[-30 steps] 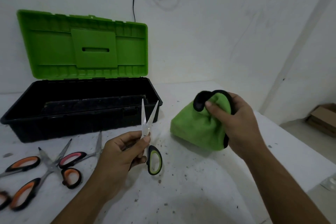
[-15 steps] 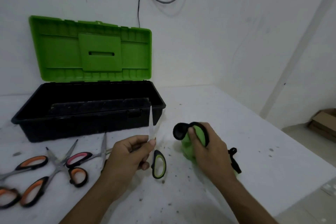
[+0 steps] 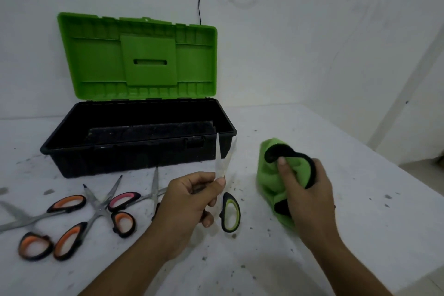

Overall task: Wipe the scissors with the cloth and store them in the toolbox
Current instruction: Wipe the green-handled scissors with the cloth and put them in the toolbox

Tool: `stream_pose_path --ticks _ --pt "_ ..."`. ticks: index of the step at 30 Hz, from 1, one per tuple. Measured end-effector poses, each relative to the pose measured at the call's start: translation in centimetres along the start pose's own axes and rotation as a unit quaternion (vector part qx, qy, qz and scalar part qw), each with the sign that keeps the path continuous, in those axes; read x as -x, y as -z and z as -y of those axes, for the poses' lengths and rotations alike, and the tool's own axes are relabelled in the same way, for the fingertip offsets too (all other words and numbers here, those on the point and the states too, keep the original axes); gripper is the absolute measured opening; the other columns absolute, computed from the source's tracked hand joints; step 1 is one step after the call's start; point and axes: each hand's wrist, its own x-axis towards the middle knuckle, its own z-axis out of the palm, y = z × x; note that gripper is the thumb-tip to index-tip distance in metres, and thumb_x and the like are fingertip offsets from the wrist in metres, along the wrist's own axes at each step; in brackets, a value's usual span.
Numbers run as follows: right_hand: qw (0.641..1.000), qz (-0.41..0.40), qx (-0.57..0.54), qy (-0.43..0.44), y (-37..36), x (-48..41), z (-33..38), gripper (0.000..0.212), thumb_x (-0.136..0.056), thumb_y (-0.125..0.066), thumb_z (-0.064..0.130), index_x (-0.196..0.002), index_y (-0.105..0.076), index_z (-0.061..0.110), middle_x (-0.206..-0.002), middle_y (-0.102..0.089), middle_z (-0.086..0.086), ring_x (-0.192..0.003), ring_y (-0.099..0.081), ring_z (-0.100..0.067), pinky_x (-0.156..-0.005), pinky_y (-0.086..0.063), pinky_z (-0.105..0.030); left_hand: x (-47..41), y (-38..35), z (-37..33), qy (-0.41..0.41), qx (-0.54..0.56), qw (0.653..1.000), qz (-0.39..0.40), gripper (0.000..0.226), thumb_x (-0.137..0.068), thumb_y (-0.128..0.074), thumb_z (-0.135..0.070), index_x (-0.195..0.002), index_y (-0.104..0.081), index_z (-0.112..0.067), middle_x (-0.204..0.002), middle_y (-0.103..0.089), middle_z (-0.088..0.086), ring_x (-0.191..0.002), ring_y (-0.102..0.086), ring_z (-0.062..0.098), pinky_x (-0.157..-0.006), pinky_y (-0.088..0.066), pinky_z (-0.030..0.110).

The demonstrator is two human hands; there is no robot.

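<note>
My left hand point(image 3: 189, 202) grips a pair of green-and-black-handled scissors point(image 3: 230, 212) near the pivot, blades slightly apart and pointing up, one handle loop hanging below my fingers. My right hand point(image 3: 305, 192) holds a bunched green cloth with black trim point(image 3: 269, 175) just to the right of the blades, apart from them. Behind stands the toolbox point(image 3: 72, 161), black body, green lid point(image 3: 144, 57) raised against the wall, its inside dark.
Several other scissors lie on the speckled white table point(image 3: 360, 223) at the left: orange-handled pairs point(image 3: 69, 240) and a pink-handled pair point(image 3: 123, 200). The table's right edge drops off at the far right. Cables hang on the wall behind.
My right hand lowered the cloth to the table beside the scissors, then lifted and regripped it. The left hand keeps the scissors upright, blades slightly apart again.
</note>
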Motion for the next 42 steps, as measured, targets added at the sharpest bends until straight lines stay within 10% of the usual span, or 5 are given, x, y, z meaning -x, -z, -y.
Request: stream_pose_path --ticks 4,10,19,38,42 --pt "0.995 0.011 0.091 0.032 -1.3 1.6 -1.4 0.023 -0.085 -0.068 0.038 -0.078 -0.063 0.017 -0.074 -0.066 -0.001 -0.073 -0.062 -0.016 -0.068 -0.055 -0.041 1.0 0.1 0.9 -0.016 -0.032 0.999 -0.007 0.013 -0.083 -0.072 -0.016 -0.093 -0.074 -0.008 -0.056 -0.053 0.002 -0.046 -0.045 0.014 -0.037 -0.038 0.021" --pt "0.966 0.201 0.086 0.141 -2.4 3.4 -1.7 0.015 -0.083 -0.071 0.039 -0.091 -0.070 0.026 -0.083 -0.070 0.017 -0.080 -0.066 0.001 -0.069 -0.050 -0.014 2.1 0.7 2.1 -0.025 -0.026 0.999 -0.031 0.020 -0.084 -0.071 -0.016 -0.102 -0.072 -0.006 -0.056 -0.062 -0.003 -0.042 -0.048 0.023 -0.037 -0.041 0.022" --pt "0.925 0.378 -0.009 -0.041 -2.7 1.9 -0.3 0.034 -0.084 -0.066 0.039 -0.106 -0.067 0.013 -0.097 -0.075 -0.006 -0.094 -0.071 -0.019 -0.086 -0.057 -0.037 2.3 1.3 2.1 -0.027 -0.010 1.000 -0.006 0.011 -0.086 -0.069 -0.014 -0.094 -0.076 -0.009 -0.057 -0.062 0.003 -0.041 -0.047 0.023 -0.034 -0.040 0.020" --pt "0.901 0.300 -0.259 -0.177 -3.5 1.8 -1.9 0.056 -0.092 -0.043 0.047 -0.080 -0.079 0.006 -0.091 -0.074 -0.018 -0.084 -0.071 -0.022 -0.070 -0.056 -0.027 2.7 1.8 0.9 -0.066 -0.066 0.996 -0.008 0.012 -0.084 -0.068 -0.013 -0.089 -0.079 -0.013 -0.054 -0.067 -0.007 -0.031 -0.043 0.016 -0.032 -0.037 0.017" --pt "0.898 0.325 -0.252 -0.156 -4.1 1.8 -2.3 0.044 -0.058 -0.090 0.044 -0.079 -0.074 0.009 -0.083 -0.072 -0.012 -0.078 -0.069 -0.019 -0.073 -0.056 -0.026 2.7 1.7 0.8 -0.066 -0.070 0.995 0.009 0.020 -0.075 -0.071 -0.021 -0.091 -0.079 -0.012 -0.051 -0.066 -0.008 -0.032 -0.042 0.003 -0.035 -0.034 0.014"
